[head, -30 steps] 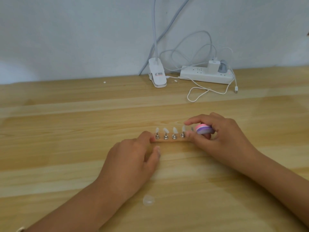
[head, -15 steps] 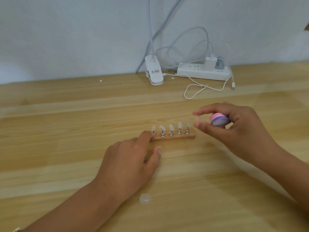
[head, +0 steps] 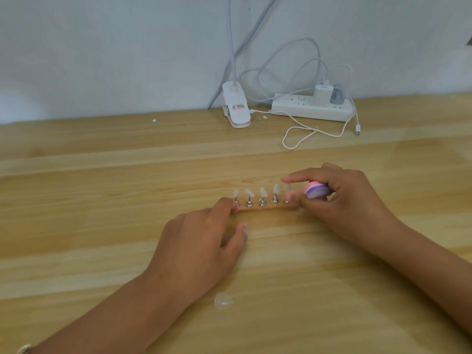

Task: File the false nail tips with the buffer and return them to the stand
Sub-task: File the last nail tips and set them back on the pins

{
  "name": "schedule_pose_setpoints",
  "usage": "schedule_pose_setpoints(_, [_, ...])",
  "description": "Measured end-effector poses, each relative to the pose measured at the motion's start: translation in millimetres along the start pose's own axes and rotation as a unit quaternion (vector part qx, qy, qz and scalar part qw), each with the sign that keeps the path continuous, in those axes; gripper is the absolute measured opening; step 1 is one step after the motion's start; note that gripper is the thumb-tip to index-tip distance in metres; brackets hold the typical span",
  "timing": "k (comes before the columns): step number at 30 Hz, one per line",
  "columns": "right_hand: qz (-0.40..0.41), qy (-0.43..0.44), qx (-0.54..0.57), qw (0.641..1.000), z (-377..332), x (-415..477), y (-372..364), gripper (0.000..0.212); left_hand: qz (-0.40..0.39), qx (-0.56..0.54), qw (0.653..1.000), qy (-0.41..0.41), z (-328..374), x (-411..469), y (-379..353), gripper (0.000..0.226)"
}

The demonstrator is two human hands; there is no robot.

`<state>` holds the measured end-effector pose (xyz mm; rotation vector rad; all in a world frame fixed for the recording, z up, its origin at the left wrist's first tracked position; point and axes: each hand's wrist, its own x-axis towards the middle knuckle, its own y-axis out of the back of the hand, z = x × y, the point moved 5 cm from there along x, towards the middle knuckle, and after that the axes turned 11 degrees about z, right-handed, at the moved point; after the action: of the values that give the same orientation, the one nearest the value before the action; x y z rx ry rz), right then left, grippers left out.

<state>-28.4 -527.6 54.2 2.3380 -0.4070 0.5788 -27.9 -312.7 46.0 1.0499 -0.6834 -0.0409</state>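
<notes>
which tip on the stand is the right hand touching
The rightmost tip, at the stand's right end, between the right hand's forefinger and thumb; the other four stand clear of it.

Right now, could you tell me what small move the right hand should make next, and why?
Probably lift the rightmost nail tip straight up off the stand. The right hand has forefinger and thumb closed around that tip, the buffer is tucked in its other fingers, and the left hand rests on the stand's left end.

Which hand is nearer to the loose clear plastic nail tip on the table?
Left. The left hand rests just beyond the clear nail tip; the right hand is farther, at the wooden stand.
</notes>
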Motion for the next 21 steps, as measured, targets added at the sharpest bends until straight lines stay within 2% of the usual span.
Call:
schedule_pose_setpoints(10, [-0.012,-0.009,0.005,1.0,2.9,-0.6,-0.8,0.028,-0.001,0.0,1.0,0.003,-1.6,0.2,-1.2,0.041])
schedule_pose_setpoints(13, [0.006,-0.007,0.026,1.0,1.7,-0.1,3.1,0.026,-0.001,0.001,1.0,0.002,-2.2,-0.1,-1.8,0.041])
schedule_pose_setpoints(21, [-0.018,-0.038,0.065,0.997,6.0,-0.7,-3.8,0.024,-0.002,-0.001,1.0,0.004,-2.3,0.1,-2.6,0.042])
